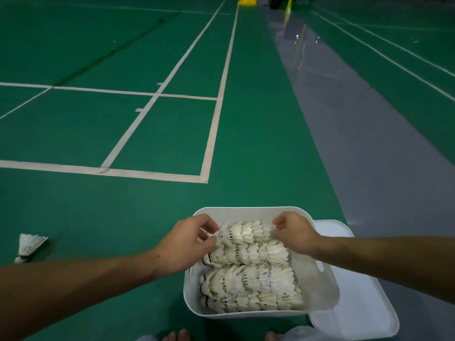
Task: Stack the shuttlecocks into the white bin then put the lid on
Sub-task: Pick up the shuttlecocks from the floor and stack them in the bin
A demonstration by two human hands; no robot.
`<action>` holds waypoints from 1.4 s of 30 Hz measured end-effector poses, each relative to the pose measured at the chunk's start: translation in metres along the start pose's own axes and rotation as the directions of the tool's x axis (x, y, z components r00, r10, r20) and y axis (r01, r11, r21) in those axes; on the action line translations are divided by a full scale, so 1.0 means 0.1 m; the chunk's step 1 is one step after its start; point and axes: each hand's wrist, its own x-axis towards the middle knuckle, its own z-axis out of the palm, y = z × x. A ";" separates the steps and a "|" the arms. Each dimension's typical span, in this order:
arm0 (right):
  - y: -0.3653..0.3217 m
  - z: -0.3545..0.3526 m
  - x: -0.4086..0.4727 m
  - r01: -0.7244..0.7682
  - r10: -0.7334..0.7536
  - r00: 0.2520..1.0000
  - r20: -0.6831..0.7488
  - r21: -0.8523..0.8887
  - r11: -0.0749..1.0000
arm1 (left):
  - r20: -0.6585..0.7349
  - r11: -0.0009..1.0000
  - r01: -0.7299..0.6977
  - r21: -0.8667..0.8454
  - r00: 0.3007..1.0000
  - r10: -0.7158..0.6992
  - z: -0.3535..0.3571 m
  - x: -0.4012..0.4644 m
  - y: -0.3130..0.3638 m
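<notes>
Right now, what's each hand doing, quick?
Left hand: closed, pinching the left end of a row of nested shuttlecocks over the white bin.
Right hand: closed on the same row's right end.

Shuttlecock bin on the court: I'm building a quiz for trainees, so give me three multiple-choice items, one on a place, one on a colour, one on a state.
1. Where is the lid?
A. on the bin
B. on the floor, right of the bin
C. in the left hand

2. What colour is the bin?
A. white
B. yellow
C. grey

3. What is the state of the top row of shuttlecocks?
A. untouched
B. lying outside the bin
C. held at both ends

Answers: 1 B, it lies beside and partly under the bin. 2 A, its walls are white. 3 C, left hand and right hand grip its ends.
</notes>
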 end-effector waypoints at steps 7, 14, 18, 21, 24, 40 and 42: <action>-0.80 0.07 -0.54 0.549 -0.545 0.835 0.073 -0.175 0.817 | -0.199 0.999 0.036 -0.016 0.979 -0.038 -0.60 -0.51 -0.56; -1.96 1.15 -0.25 0.769 -0.750 0.639 0.171 -0.132 0.625 | -0.336 0.944 0.290 0.157 0.915 -0.225 -1.17 -0.85 -1.77; -2.55 1.97 -0.14 0.820 -0.802 0.561 0.205 -0.003 0.573 | -0.492 0.815 0.565 0.133 0.751 -0.441 -1.50 -1.11 -2.74; -2.79 2.37 0.01 0.814 -0.800 0.553 0.233 0.053 0.578 | -0.570 0.711 0.704 0.007 0.587 -0.575 -1.75 -1.12 -3.35; -2.89 2.55 0.14 0.799 -0.781 0.544 0.306 0.096 0.594 | -0.566 0.601 0.789 -0.126 0.441 -0.697 -1.93 -1.08 -3.80; -2.61 1.92 0.49 0.607 -0.624 0.704 0.339 0.167 0.777 | -0.395 0.850 0.485 -0.204 0.754 -0.525 -1.56 -0.40 -3.12; -2.54 1.58 0.40 0.591 -0.611 0.734 0.296 0.166 0.790 | -0.324 0.938 0.325 -0.118 0.881 -0.346 -1.54 -0.35 -2.48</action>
